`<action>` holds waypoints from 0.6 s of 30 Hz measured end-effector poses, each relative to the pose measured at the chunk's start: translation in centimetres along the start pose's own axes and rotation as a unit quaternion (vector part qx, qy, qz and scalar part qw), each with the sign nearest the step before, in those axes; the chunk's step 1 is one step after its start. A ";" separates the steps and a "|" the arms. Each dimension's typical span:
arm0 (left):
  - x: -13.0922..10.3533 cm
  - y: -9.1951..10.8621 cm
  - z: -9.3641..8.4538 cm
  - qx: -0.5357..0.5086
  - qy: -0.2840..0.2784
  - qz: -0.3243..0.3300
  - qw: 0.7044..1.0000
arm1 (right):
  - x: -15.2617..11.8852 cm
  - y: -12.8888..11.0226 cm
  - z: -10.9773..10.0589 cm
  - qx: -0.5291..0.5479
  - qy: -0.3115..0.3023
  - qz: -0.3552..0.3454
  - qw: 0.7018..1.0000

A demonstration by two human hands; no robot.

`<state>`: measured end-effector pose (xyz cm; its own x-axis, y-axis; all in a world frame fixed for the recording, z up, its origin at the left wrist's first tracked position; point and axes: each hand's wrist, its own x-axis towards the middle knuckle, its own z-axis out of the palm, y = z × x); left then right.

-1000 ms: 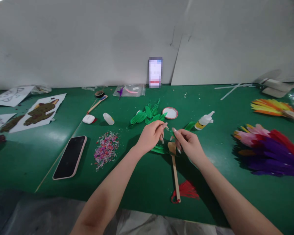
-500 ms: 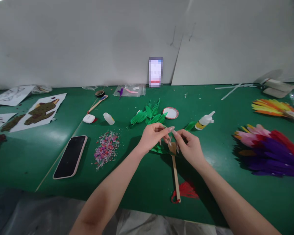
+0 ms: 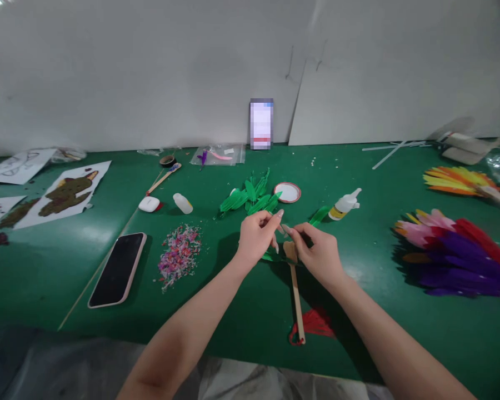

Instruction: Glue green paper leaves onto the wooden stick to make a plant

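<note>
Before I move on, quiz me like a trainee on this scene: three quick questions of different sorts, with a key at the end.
1. True or false: the black-screened phone in a pale pink case lies to the left of the loose pile of pink, purple and white flakes.

2. Where is the white plastic bottle with a yellow label?
A) On the pile of flakes
B) Beyond the right hand
C) In the left hand

3. Fill in the missing word: a ____ tassel lies by the near end of the slim wooden stick with a broad head.

Key: 1. True; 2. B; 3. red
</note>
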<state>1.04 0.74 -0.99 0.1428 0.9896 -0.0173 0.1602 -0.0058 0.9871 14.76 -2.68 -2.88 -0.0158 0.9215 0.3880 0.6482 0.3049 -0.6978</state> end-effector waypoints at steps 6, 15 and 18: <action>-0.5 0.3 0.2 0.082 0.050 0.067 0.993 | -0.2 0.0 0.2 -0.036 0.029 -0.022 0.999; -0.5 -0.3 -0.2 0.299 0.086 0.263 0.913 | -0.3 -0.2 0.1 -0.057 0.039 -0.033 0.997; -0.5 -0.2 -0.5 0.276 0.047 0.273 0.921 | -0.2 -0.3 0.0 -0.049 0.051 -0.025 0.997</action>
<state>0.49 0.30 -1.10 0.2686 0.8257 0.4961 0.5644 -0.5523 0.6136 14.62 -2.97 -2.74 0.0239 0.8746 0.4843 0.7201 0.3210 -0.6152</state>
